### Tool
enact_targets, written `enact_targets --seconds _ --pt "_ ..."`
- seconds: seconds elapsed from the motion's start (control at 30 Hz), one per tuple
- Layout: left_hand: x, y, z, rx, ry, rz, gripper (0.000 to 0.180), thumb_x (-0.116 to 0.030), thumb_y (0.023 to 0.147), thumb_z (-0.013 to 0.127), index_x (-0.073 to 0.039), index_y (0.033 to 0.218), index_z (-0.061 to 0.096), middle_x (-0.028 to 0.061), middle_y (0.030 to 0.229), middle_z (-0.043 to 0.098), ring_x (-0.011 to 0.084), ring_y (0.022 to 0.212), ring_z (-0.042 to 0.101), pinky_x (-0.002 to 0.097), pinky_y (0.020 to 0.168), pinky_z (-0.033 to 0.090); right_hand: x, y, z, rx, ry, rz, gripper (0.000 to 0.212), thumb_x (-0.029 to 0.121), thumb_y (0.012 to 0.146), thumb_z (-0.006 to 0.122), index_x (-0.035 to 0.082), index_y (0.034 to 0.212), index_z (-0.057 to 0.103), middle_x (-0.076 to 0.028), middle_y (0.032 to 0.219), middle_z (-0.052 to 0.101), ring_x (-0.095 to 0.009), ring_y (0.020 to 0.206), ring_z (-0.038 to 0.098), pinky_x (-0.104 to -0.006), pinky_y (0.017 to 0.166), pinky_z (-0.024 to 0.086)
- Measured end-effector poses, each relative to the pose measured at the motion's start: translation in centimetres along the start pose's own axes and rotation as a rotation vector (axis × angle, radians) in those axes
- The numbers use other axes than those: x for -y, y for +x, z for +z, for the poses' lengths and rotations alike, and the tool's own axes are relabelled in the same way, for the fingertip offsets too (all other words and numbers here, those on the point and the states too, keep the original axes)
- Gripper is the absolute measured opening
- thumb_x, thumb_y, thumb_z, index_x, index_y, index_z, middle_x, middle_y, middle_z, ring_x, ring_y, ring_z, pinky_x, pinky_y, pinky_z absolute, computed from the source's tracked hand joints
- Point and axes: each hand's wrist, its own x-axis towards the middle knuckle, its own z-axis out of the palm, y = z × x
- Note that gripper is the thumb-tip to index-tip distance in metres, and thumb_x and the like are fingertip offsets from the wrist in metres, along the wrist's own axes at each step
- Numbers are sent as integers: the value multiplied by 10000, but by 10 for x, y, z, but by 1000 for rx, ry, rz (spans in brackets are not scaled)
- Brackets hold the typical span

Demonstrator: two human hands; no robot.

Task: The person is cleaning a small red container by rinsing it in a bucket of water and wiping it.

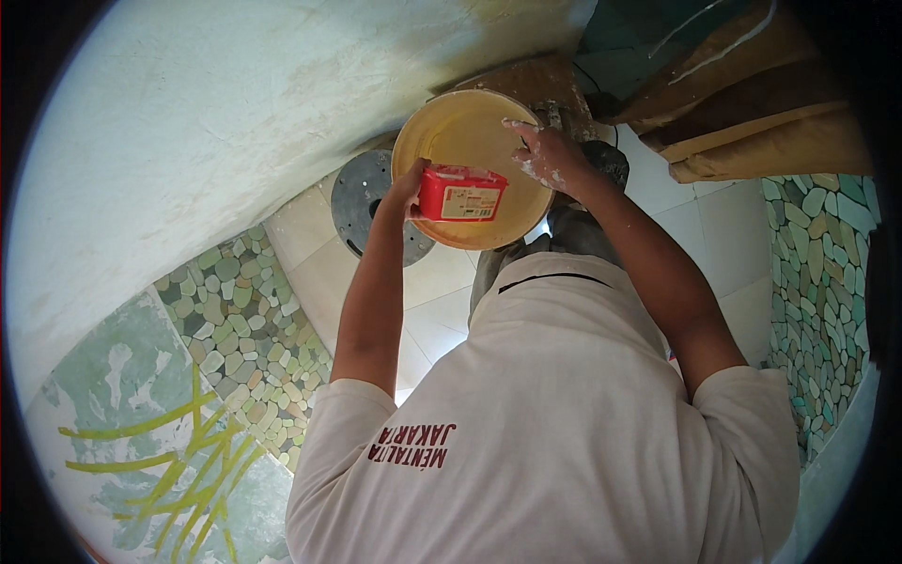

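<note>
Below the white shirt (554,414), the left hand (409,188) pinches a red box (461,194) lying crosswise over the yellow basin (442,132), whose far rim the right hand (550,155) apparently clasps.

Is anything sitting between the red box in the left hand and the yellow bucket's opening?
Nothing visible does. The left hand holds the red box right over the open yellow bucket, overlapping its near rim. The right hand grips the rim at the side, clear of the box.
</note>
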Motion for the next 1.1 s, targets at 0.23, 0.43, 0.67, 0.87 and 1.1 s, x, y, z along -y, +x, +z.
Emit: enact_targets --seconds 0.23,0.43,0.67,0.87,1.1 --pt "19 25 18 149 -182 -198 557 -622 834 370 -128 976 585 109 835 585 262 656 573 298 499 483 -20 5 6 -86 66 -13 484 242 810 603 102 1262 500 -211 876 639 -340 828 628 -411 767 492" --pt "33 48 21 391 -378 -350 529 -577 858 299 -143 1012 560 127 865 575 259 598 561 252 444 446 -18 0 1 -74 43 58 484 256 818 602 109 1267 498 -210 883 637 -337 824 628 -411 758 494" --pt "52 70 37 316 -497 -434 496 -554 868 282 -177 1075 530 124 927 565 255 645 549 232 452 420 -16 -10 -6 -100 -11 60 487 166 814 623 110 1274 474 -196 822 625 -338 746 604 -411 700 467" --pt "57 73 43 172 -518 -337 552 -553 850 259 -128 1088 519 179 949 556 275 652 559 259 489 441 -21 -9 -3 -121 -1 27 509 230 800 624 83 1269 492 -203 956 633 -317 862 623 -393 781 489" --pt "48 38 42 -53 -67 229 541 -546 821 374 -107 1082 550 100 932 581 229 629 568 315 496 461 -16 -10 -7 -84 2 64 492 187 808 616 92 1271 478 -220 920 623 -334 831 616 -399 761 478"
